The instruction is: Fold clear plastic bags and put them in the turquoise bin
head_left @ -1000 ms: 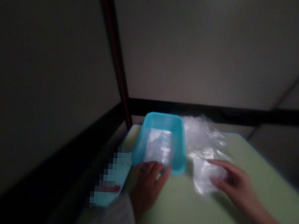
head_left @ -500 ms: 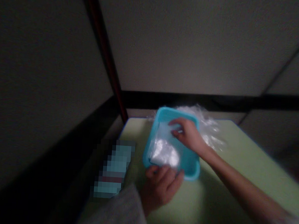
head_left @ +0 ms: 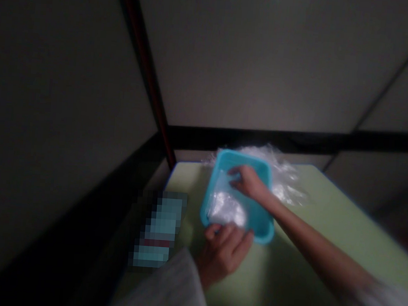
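A turquoise plastic basket (head_left: 265,236) stands on the table, and a shiny clear plastic bag (head_left: 226,208) lies along its left side. What the bag contains is too blurred to make out. My left hand (head_left: 223,254) is at the basket's near rim, its bent fingers hooked over the edge close to the bag's lower end. Reaching in from the right, my right hand (head_left: 249,182) is inside the basket. Its thumb and forefinger are bent around the far end of the bag, with the fingertips on the thin film.
Crumpled clear plastic (head_left: 286,177) is heaped behind and right of the basket. A pixelated pale-teal item (head_left: 160,229) is at the table's left. The pale green table (head_left: 325,213) meets a wall (head_left: 265,73) at the back; a dark partition (head_left: 71,92) is on the left.
The view has shifted slightly. My right hand has moved a little left and down over the bag; my left hand keeps its place at the near rim.
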Demonstrator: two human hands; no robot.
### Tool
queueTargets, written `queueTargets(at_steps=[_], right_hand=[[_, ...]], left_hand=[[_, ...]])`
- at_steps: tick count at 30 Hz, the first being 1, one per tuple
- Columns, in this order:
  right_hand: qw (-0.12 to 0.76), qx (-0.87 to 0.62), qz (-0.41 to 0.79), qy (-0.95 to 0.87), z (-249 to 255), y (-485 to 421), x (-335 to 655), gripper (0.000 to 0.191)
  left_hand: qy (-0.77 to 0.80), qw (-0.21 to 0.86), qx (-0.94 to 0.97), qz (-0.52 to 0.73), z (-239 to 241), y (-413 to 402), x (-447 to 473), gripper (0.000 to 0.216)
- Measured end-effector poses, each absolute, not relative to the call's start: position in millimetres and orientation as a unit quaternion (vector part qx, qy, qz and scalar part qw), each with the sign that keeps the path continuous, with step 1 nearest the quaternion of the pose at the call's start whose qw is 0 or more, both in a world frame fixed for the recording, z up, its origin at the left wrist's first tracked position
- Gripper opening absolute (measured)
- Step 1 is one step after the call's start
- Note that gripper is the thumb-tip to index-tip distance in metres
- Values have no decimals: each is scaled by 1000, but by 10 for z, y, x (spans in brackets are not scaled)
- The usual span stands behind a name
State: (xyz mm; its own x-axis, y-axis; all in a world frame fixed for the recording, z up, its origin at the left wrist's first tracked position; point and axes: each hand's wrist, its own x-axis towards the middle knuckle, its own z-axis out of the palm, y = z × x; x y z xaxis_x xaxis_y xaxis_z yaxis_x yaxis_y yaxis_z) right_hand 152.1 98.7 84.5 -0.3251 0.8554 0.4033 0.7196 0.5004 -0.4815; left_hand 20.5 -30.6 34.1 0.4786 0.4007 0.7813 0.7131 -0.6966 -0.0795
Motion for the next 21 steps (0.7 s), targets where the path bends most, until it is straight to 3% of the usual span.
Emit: queueTargets(at_steps=[21], right_hand=[[41,-540,-30,-840,1062,756,1417,31]], left_hand=[[-317,206,-835,-401,315,-278,202,26]])
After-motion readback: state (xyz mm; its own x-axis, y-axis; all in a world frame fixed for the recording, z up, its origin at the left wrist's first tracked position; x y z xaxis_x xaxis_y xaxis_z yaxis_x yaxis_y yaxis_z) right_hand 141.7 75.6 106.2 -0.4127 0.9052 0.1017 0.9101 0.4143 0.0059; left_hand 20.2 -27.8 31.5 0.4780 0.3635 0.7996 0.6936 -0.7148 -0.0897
